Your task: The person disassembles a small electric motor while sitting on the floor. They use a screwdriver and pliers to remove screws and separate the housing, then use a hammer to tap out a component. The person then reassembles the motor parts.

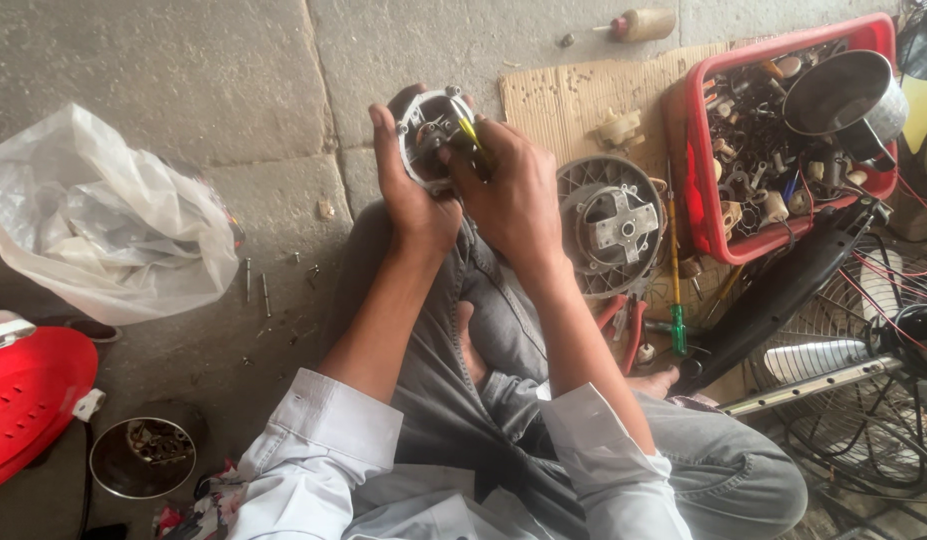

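- Left hand (408, 185) wraps the round motor housing (435, 135), held above the knees over the concrete floor (183, 70).
- Right hand (508, 190) pinches a yellow-handled tool (470, 133) into the housing; best kept steady and square.
- Further right: grey fan guard (611, 225), red tray (703, 200) of parts.

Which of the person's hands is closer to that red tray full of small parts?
Right. The right hand works on the round motor part, a short way left of the red tray; the left hand holds that part from its far side.

light: soft, even daylight | shadows: faint | focus: sharp | glare: none
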